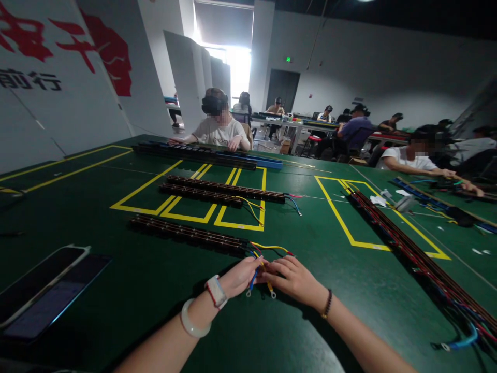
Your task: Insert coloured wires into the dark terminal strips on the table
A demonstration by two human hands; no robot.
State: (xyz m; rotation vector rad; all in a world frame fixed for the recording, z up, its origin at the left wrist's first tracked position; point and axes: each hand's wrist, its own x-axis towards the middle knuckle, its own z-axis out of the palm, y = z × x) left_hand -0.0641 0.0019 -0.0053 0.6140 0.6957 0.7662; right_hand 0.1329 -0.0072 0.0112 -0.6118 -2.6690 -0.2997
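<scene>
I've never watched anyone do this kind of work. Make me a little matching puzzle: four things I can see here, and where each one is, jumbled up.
Things:
1. Ring-tipped wires
2. Dark beaded bracelet
3. Pale bangle
4. Flat devices with dark screens

Places:
A. Around the wrist of the right hand
B. On the near left part of the green table
C. At the fingers of the left hand
D. On the same arm as the watch, farther from the hand

Right pairs: 1-C, 2-A, 3-D, 4-B
</scene>
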